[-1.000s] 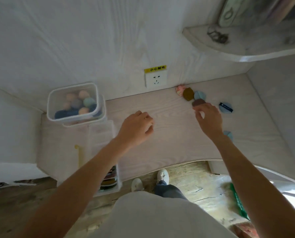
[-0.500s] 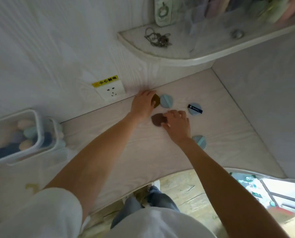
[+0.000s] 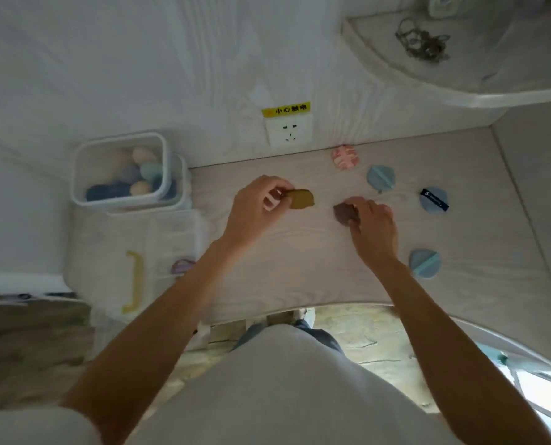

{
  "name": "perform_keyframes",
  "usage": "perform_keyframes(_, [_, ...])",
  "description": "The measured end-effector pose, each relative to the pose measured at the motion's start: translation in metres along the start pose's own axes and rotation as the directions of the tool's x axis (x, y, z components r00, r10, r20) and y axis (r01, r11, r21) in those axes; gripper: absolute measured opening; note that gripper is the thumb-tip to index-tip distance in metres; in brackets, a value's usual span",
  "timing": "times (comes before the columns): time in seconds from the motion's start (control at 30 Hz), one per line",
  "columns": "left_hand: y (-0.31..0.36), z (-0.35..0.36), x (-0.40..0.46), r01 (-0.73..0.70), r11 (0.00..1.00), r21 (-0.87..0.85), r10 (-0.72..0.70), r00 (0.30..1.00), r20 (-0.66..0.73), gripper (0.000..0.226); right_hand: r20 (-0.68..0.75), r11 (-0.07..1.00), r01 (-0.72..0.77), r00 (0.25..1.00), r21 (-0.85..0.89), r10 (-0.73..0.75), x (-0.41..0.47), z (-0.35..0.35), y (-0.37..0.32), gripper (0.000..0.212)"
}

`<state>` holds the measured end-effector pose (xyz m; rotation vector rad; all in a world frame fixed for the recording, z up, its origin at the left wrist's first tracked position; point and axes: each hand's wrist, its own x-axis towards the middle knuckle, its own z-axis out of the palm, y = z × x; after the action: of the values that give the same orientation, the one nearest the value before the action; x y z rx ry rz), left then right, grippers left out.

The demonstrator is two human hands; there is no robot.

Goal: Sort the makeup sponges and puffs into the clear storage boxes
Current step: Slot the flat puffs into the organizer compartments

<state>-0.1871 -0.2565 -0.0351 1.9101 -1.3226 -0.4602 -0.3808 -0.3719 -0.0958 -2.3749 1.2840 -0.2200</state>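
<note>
**Hands each holding a puff over a pale desk**

Desk (image 3: 299, 268) of pale wood grain fills the middle, set against a white wall with a socket (image 3: 288, 133) under a yellow label. At the desk's left end a clear storage box (image 3: 120, 170) stands by the wall, filled with rounded sponges in peach, teal and dark blue; a second clear box sits just behind it. The person's left hand (image 3: 254, 210) has its fingers curled, pinching an olive-brown puff (image 3: 301, 199) by its edge. The right hand (image 3: 372, 224) grips a dark maroon puff (image 3: 343, 211) with bent fingers, low at the desk surface. Loose on the desk to the right lie a pink patterned puff (image 3: 345, 157) near the wall, a light blue puff (image 3: 380, 178), a blue puff with a dark ribbon (image 3: 434, 200), and another blue puff (image 3: 425, 263) near the front edge.
</note>
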Motion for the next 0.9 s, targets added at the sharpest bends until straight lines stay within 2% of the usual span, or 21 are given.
perform_keyframes(0.1, [-0.018,-0.064,-0.050,0.090,0.996,0.012,-0.087,0.983,-0.164,0.016,0.001,0.965,0.024,1.000,0.260,-0.026,-0.022,-0.002,-0.024,0.037])
perform_keyframes(0.2, [-0.042,-0.109,-0.093,0.207,0.975,0.082,-0.176,0.942,-0.285,0.020,0.010,0.882,0.042,0.999,0.469,-0.053,-0.037,-0.003,-0.060,0.039])
perform_keyframes(0.3, [-0.070,-0.130,-0.119,0.290,0.947,0.136,-0.241,0.925,-0.295,0.017,0.040,0.810,0.035,0.997,0.586,-0.071,-0.047,0.000,-0.104,0.032])
perform_keyframes(0.4, [-0.097,-0.136,-0.126,0.307,0.917,0.256,-0.245,0.938,-0.247,0.015,0.076,0.751,0.028,0.992,0.660,-0.104,-0.053,0.009,-0.148,0.029])
perform_keyframes(0.53, [-0.117,-0.132,-0.123,0.199,0.890,0.409,-0.157,0.978,-0.135,0.013,0.086,0.717,0.035,0.988,0.696,-0.132,-0.055,0.023,-0.184,0.026])
perform_keyframes(0.7, [-0.129,-0.129,-0.119,-0.004,0.858,0.513,-0.063,0.992,0.112,0.011,0.081,0.749,0.022,0.992,0.663,-0.101,-0.050,0.038,-0.215,0.025])
perform_keyframes(0.9, [-0.136,-0.130,-0.132,-0.036,0.873,0.487,-0.045,0.987,0.153,0.020,0.108,0.861,0.056,0.986,0.506,-0.128,-0.038,0.065,-0.243,0.012])
